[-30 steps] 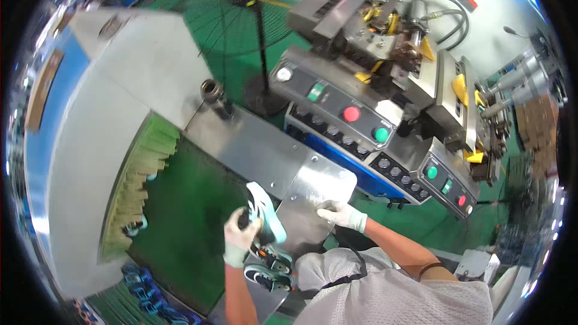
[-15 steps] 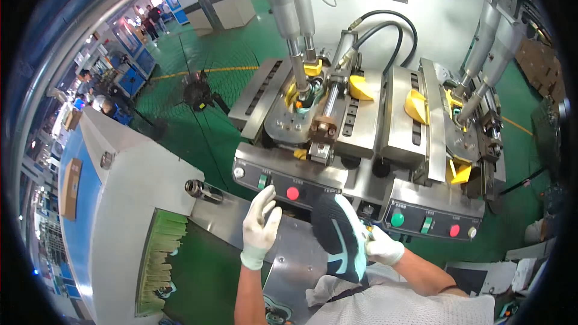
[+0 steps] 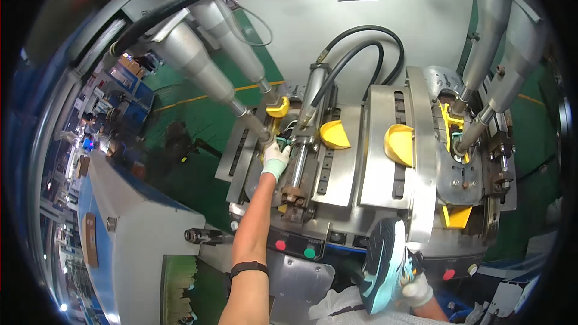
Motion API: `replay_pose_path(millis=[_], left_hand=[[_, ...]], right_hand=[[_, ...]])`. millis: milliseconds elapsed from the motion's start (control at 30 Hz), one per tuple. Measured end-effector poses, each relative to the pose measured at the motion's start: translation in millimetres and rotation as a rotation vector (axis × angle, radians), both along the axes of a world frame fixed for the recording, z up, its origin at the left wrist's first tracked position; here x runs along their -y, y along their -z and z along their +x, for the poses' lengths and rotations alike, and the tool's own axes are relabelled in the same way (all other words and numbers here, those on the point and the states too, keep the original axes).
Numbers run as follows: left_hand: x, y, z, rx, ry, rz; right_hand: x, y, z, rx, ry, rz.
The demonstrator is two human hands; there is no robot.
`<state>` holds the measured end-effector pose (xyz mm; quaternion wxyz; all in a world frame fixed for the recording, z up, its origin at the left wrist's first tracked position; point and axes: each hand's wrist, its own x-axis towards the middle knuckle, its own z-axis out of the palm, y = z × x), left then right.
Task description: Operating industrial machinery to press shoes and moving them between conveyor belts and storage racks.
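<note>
My left hand (image 3: 276, 160), in a white glove, reaches into the left station of a metal machine (image 3: 348, 174). Its fingers close around a teal and dark shoe (image 3: 283, 142) beneath a press rod (image 3: 257, 127); the fingertips are partly hidden. Near my body, my gloved right hand (image 3: 417, 290) is closed on another shoe (image 3: 383, 265), held toe up and tilted, its dark and teal sole turned to the left. In the right station a piece of teal (image 3: 457, 139) shows under the rods.
Yellow curved pads (image 3: 335, 135) sit on the metal plates. Red and green buttons (image 3: 309, 253) line the front panel. Black hoses (image 3: 373, 45) loop behind. A grey housing with a green strip curtain (image 3: 180, 289) stands at left, with a fan (image 3: 198, 144) beyond it.
My left hand has moved up and forward from above the front panel into the left station and closed. My right hand and its shoe have shifted right and lower in view as the view moved.
</note>
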<state>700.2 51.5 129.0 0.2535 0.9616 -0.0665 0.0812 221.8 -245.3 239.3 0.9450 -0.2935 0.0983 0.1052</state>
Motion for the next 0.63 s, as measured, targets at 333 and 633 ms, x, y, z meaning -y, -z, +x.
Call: replay_pose_path(millis=[333,633], left_hand=[[19,-55,38,-0.311,-0.035,0.152],[-91,-141,-149,0.153,0.014,-0.472]], right_hand=[[-13,21,13,-0.137,0.261,-0.323],[-88,-49,125,-0.125,0.030,-0.431]])
